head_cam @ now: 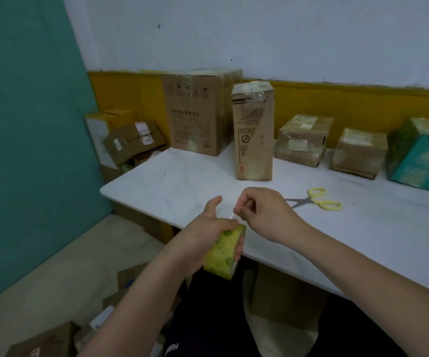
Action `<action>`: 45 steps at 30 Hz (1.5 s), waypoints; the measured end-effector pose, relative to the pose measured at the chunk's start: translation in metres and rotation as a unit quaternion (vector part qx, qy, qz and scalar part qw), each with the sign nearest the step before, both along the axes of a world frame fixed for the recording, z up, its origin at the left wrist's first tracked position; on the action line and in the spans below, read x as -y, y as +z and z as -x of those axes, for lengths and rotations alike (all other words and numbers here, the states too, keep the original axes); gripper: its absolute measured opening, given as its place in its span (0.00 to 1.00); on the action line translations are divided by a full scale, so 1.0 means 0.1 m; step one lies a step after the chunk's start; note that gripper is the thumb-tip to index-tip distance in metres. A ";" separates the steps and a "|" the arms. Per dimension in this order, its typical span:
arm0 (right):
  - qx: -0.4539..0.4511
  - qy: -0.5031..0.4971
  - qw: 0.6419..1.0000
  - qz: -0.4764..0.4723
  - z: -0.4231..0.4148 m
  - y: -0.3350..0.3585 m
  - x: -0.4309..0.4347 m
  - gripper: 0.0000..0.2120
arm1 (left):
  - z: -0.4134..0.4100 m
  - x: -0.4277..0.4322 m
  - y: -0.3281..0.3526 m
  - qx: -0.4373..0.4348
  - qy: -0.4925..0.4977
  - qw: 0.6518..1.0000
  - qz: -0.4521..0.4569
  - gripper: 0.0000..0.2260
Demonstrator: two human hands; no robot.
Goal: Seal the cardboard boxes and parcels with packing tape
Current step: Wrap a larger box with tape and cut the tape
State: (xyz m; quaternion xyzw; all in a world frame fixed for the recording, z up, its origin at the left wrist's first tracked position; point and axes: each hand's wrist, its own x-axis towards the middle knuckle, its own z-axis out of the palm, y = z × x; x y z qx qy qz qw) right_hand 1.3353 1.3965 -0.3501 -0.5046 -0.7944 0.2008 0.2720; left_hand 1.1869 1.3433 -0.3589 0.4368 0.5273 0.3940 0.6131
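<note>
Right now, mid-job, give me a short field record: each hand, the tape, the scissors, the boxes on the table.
left hand: grips the yellow tape roll, over the near edge of the table
right hand: pinches the tape end just above the roll
scissors: yellow-handled, lying on the table right of the hands, untouched
boxes along the far side: large brown box, tall box, small parcel, smaller parcel, teal box
tall box: upright, clear tape across its top

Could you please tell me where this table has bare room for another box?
Bare: the left part of the table, in front of the big box, and the stretch right of the scissors. Parcels crowd the back edge.
</note>
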 end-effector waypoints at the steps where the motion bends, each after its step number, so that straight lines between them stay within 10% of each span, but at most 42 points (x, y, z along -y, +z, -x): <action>1: 0.003 0.003 1.000 0.020 0.01 -0.03 0.02 0.05 | 0.00 0.07 -0.02 -0.017 -0.006 1.000 0.006 0.31; 17: 0.248 -0.015 0.955 -0.162 0.01 -0.59 -0.11 0.06 | -0.27 0.00 -0.52 -0.199 0.048 0.978 -0.050 0.34; 25: 0.311 -0.133 0.929 -0.151 -0.22 -0.61 -0.19 0.31 | -0.20 -0.11 -0.68 -0.635 0.107 0.758 -0.102 0.40; 32: 0.212 -0.010 0.977 -0.033 -0.31 -0.71 -0.27 0.32 | -0.19 -0.72 -0.54 -0.670 0.073 0.733 -0.091 0.31; 37: 0.055 -0.078 0.980 -0.174 -0.40 -0.34 -0.76 0.17 | -0.09 -1.30 -0.11 -0.565 0.187 0.746 -0.299 0.22; 45: -0.030 -0.090 0.922 -0.375 -0.40 0.93 -1.77 0.22 | -0.22 -2.32 1.02 -0.356 0.240 0.701 -0.569 0.18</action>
